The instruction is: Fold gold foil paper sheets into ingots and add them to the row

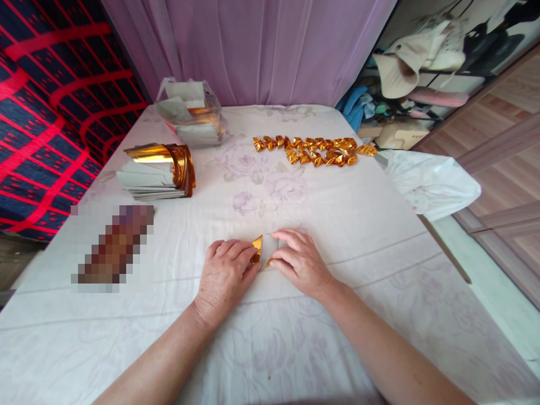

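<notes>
While pinching the small gold foil paper [257, 247] at lower centre between left hand [223, 275] and right hand [297, 261], press creases flat against the white floral tablecloth [358, 225].

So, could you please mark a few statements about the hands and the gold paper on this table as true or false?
1. Both hands press a gold paper piece on the tablecloth. True.
2. The folded gold pieces lie in a row at the far side. True.
3. The sheet stack is at the person's right. False: it lies left.
4. The left hand is lifted high. False: it rests on the cloth.
</notes>
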{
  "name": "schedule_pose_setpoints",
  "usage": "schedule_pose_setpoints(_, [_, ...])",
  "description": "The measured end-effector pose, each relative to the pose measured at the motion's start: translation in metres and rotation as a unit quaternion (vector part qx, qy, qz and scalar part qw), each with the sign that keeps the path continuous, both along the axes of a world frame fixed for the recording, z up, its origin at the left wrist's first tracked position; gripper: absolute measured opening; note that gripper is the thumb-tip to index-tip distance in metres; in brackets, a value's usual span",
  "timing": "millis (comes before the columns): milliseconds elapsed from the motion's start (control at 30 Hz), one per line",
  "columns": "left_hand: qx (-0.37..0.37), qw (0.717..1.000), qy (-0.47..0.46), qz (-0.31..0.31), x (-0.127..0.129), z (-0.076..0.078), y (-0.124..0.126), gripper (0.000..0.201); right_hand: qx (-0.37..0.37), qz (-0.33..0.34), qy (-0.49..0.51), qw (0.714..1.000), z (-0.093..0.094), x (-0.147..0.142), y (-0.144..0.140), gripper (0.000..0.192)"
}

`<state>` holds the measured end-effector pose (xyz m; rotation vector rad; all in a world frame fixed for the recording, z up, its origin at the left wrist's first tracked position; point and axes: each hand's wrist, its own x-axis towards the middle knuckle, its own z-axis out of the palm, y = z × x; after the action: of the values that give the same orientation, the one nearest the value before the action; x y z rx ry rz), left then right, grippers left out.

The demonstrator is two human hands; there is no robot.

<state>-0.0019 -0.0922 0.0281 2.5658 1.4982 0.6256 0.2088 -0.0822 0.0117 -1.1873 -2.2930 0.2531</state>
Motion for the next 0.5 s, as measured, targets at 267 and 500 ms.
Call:
schedule_pose_setpoints(267, [-0.003,1.0,-0.012,0.001,0.0,0.0,0.0,0.018,-0.036,-0.029,0.002,0.999,0.002,-0.008,0.003,0.012])
schedule_pose_setpoints(500, [-0.004,1.0,-0.004,0.001,0.0,0.0,-0.001,0.018,-0.049,-0.049,0.0,0.998,0.001,-0.014,0.004,0.011])
